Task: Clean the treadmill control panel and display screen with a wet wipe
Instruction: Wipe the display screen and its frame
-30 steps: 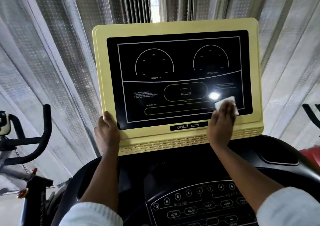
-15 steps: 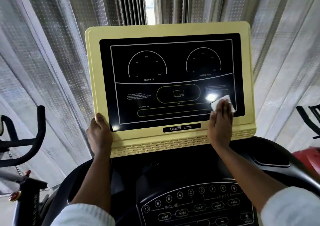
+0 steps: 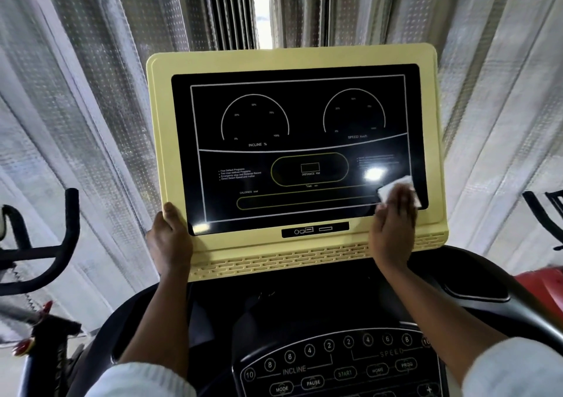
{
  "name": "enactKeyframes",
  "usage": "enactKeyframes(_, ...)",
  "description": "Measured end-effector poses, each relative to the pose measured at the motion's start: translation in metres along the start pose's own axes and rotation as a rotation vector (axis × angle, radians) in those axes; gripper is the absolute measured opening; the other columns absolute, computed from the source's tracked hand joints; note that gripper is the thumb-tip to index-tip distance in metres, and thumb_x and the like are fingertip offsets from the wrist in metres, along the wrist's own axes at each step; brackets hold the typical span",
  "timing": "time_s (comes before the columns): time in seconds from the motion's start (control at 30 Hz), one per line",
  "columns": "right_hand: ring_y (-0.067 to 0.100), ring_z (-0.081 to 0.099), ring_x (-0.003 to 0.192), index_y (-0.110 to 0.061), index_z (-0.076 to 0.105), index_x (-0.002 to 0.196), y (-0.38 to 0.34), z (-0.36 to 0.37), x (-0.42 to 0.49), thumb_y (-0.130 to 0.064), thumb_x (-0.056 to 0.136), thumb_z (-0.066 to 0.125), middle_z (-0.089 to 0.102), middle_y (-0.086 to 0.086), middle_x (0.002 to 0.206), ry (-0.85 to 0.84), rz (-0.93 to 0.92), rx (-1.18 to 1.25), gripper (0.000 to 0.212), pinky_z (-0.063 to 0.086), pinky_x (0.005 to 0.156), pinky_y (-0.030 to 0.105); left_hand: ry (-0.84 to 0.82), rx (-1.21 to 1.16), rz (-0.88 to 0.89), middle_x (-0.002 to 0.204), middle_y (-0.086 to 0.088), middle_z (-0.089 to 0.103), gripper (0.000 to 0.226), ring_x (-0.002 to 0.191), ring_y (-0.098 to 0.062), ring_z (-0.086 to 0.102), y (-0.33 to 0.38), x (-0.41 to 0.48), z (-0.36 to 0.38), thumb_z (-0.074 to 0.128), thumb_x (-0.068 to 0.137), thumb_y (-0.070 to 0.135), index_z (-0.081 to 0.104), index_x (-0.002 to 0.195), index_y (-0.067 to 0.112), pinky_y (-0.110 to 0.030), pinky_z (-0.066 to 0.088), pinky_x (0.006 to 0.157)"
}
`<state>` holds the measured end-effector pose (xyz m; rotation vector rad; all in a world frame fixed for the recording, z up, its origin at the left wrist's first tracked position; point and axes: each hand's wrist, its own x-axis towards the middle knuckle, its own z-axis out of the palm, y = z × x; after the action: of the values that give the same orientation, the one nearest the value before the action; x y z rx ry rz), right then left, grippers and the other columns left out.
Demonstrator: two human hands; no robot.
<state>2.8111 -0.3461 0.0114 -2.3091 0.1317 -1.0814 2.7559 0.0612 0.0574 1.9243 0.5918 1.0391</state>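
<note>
The treadmill's black display screen (image 3: 298,146) sits in a pale yellow frame (image 3: 158,140), tilted up in front of me. My right hand (image 3: 393,229) presses a white wet wipe (image 3: 393,188) flat against the screen's lower right corner, fingers extended over it. My left hand (image 3: 169,241) grips the frame's lower left corner, thumb on the front edge. Below lies the black control panel (image 3: 341,366) with INCLINE, SPEED, START and PAUSE buttons.
Silvery quilted curtains (image 3: 91,92) hang behind the display. An exercise bike's black handlebar (image 3: 61,244) stands at the left, and another black handle (image 3: 542,220) with a red machine part (image 3: 545,287) shows at the right. Black treadmill side rails curve around the console.
The view has tilted so the display sits lower and further right in frame. My right hand with the wipe stays at the screen's lower right corner; the left hand keeps its hold.
</note>
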Motion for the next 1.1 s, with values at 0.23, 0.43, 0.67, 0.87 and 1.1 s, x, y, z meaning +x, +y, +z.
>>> enactKeyframes(0.23,0.019,0.009,0.157,-0.01,0.015,0.161,-0.018,0.001,-0.028,-0.033,0.108,0.027,0.015,0.009,0.168,-0.12,-0.258,-0.03,0.059,0.012,0.128,0.04,-0.025,-0.008,-0.025,0.08,-0.022,0.056,0.059,0.073,-0.033,0.046,0.007,-0.003,-0.003,0.024,0.106,0.049,0.057,0.087,0.004,-0.041,0.032,0.063)
enactKeyframes(0.43,0.023,0.008,0.157,-0.007,0.013,0.161,-0.02,0.005,-0.013,-0.036,0.108,0.024,0.013,0.012,0.168,0.035,0.169,0.002,0.061,0.015,0.126,0.048,-0.03,-0.008,-0.036,0.081,-0.021,0.054,0.059,0.073,-0.029,0.043,0.011,-0.005,-0.004,0.026,0.107,0.046,0.059,0.091,0.0,-0.039,0.029,0.062)
enactKeyframes(0.67,0.022,0.009,0.157,-0.009,0.013,0.161,-0.013,0.003,-0.02,-0.036,0.108,0.023,0.014,0.011,0.168,-0.033,-0.041,-0.089,0.06,0.011,0.128,0.04,-0.044,0.004,-0.031,0.078,-0.017,0.05,0.056,0.071,-0.027,0.04,0.017,-0.008,-0.007,0.028,0.108,0.04,0.059,0.091,-0.003,-0.038,0.025,0.063)
enactKeyframes(0.87,0.027,0.01,0.156,-0.004,0.013,0.16,-0.008,0.002,0.005,-0.037,0.107,0.025,0.012,0.016,0.168,0.074,0.276,-0.019,0.064,0.007,0.126,0.039,-0.031,0.003,-0.021,0.085,-0.029,0.057,0.056,0.073,-0.028,0.04,0.017,-0.008,-0.006,0.028,0.109,0.038,0.058,0.089,-0.005,-0.038,0.024,0.063)
enactKeyframes(1.1,0.026,0.008,0.157,-0.005,0.013,0.16,0.001,0.003,-0.008,-0.035,0.108,0.027,0.011,0.014,0.168,0.042,0.24,-0.017,0.061,0.008,0.127,0.042,-0.025,0.005,-0.011,0.077,-0.015,0.048,0.057,0.072,-0.027,0.04,0.016,-0.007,-0.004,0.027,0.108,0.041,0.056,0.086,-0.002,-0.037,0.023,0.062)
